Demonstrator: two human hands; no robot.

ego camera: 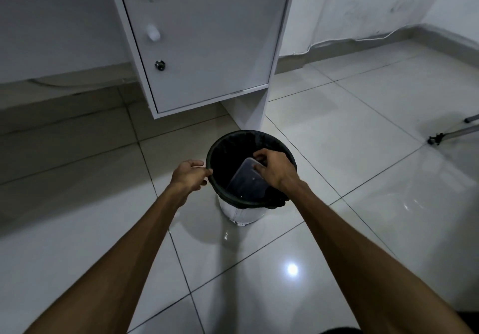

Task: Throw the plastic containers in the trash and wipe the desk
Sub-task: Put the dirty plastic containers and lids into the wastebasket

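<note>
A small round trash bin (243, 213) with a black liner stands on the tiled floor in front of a white desk cabinet. A clear plastic container (246, 183) leans tilted inside the bin. My right hand (274, 171) reaches over the bin's opening with its fingers on the container's upper edge. My left hand (190, 175) pinches the liner at the bin's left rim.
The white desk cabinet (204, 38) with a knob and a lock stands just behind the bin. A metal tripod leg (456, 132) lies on the floor at the right. A white cable runs along the far wall's base. Glossy tiles surround the bin.
</note>
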